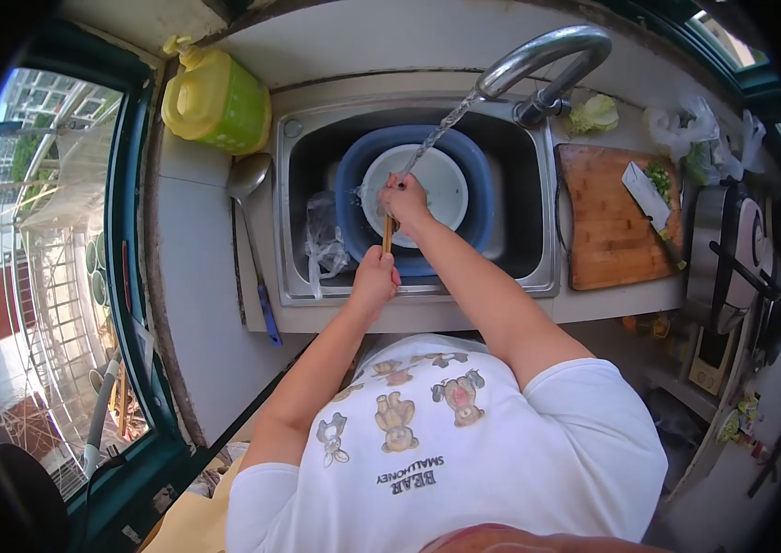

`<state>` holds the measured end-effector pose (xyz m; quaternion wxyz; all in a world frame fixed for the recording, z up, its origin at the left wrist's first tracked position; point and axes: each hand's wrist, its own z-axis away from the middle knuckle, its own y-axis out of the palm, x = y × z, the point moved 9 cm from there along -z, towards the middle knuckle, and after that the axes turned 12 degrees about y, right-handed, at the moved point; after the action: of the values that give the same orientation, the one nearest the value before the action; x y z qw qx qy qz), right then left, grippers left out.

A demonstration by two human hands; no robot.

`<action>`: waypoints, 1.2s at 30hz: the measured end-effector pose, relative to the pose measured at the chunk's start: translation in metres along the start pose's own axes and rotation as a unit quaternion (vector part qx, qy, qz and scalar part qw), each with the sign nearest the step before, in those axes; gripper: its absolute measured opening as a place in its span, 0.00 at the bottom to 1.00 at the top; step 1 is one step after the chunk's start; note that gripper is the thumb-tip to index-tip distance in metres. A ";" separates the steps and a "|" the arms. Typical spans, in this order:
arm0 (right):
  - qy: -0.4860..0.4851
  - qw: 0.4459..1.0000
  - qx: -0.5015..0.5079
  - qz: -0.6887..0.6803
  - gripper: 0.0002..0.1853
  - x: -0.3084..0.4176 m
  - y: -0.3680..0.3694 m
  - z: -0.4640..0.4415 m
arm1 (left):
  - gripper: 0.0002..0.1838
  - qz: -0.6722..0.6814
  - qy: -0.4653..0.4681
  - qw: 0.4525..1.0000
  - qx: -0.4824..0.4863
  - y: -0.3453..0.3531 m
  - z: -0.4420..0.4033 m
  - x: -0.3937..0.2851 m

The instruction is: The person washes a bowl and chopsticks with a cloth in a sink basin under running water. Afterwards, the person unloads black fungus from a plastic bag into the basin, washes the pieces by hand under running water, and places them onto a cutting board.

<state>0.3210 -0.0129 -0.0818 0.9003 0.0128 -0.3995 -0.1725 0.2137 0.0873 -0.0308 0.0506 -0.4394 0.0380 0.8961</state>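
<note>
Over the sink, my left hand (375, 282) is closed round the lower end of a thin bundle of wooden chopsticks (388, 234). Farther up, my right hand (404, 200) wraps the other end of the same bundle; its fingertips are partly hidden. Water from the curved metal faucet (545, 57) pours onto or just beside my right hand. Below the hands, a white bowl (448, 191) sits inside a blue basin (475, 166). How many chopsticks there are I cannot tell.
The basin stands in a metal sink (538, 276) beside a clear plastic bag (324, 241). To the left are a ladle (248, 180) and a yellow-green jug (217, 100). A wooden cutting board (593, 217) with a knife (646, 198) and chopped greens (658, 180) lies right, near a cooker (727, 249).
</note>
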 end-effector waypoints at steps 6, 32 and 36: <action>0.009 0.997 -0.074 0.014 0.11 -0.012 -0.004 -0.039 | 0.06 -0.001 -0.015 1.000 -0.002 0.001 0.024 0.004; -0.105 0.982 -0.126 -0.094 0.14 0.011 -0.019 -0.018 | 0.11 0.082 0.006 0.997 -0.010 -0.001 -0.005 -0.014; -0.146 0.979 -0.130 -0.051 0.10 0.019 -0.023 0.005 | 0.11 0.071 0.032 0.996 -0.046 0.000 -0.004 -0.011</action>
<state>0.3224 -0.0398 -0.0686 0.8162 -0.1095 -0.4998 -0.2685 0.2236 0.0868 -0.0241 -0.0343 -0.4660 0.0295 0.8836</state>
